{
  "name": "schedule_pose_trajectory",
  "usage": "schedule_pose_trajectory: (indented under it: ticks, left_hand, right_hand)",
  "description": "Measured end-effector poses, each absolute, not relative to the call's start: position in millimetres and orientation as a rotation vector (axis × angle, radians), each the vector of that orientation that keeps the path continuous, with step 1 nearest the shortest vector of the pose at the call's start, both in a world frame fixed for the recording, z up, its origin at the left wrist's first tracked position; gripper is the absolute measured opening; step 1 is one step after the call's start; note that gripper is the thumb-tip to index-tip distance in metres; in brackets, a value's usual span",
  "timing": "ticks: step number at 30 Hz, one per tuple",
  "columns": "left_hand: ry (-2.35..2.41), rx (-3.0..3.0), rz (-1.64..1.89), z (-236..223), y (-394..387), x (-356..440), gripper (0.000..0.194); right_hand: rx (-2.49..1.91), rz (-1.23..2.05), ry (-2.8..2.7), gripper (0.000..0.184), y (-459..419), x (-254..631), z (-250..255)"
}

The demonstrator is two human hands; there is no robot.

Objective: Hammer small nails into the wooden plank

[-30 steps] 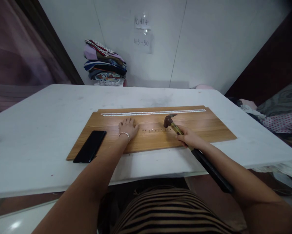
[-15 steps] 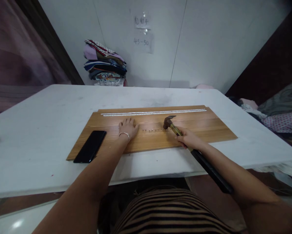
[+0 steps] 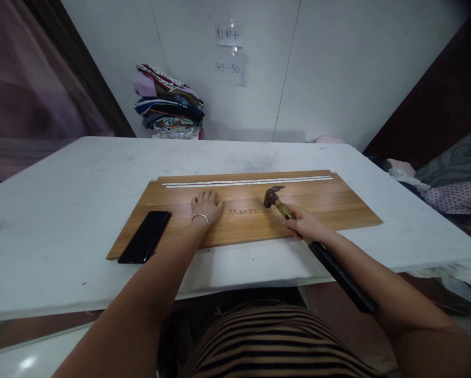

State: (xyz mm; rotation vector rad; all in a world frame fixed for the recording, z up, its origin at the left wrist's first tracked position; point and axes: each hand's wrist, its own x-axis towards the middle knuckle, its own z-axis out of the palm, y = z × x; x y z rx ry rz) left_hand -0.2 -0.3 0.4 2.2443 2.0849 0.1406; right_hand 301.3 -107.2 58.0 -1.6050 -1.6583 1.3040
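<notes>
My left hand (image 3: 207, 206) lies flat on the wooden board (image 3: 317, 202), fingers spread, with a bracelet at the wrist. My right hand (image 3: 306, 222) is wrapped around the upper part of the handle of a claw hammer (image 3: 272, 196). The hammer's brown head is over the board near the right end of a row of small nails (image 3: 245, 210); whether it touches one I cannot tell. Its dark grip points back under my right forearm. Two thin white strips (image 3: 243, 182) with markings run along the board's far side.
A black phone (image 3: 145, 237) lies on the board's left end. The board rests on a white table (image 3: 81, 210). Folded cloths (image 3: 170, 102) are stacked at the far edge by the wall, where handwritten paper notes (image 3: 230, 68) hang. More fabric (image 3: 456, 197) is beyond the table's right side.
The hammer head shows only a very slight shift over the nails. My left hand, the board and the phone stay in place.
</notes>
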Motion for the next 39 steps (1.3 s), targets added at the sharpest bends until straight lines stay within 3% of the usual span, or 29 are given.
schedule_pose_trajectory:
  ticks: [39]
  left_hand:
    - [2.084, 2.249, 0.120, -1.3, 1.5, -0.3, 0.056]
  right_hand:
    - [-1.610, 1.285, -1.618, 0.038, -106.9, 302.4, 60.4]
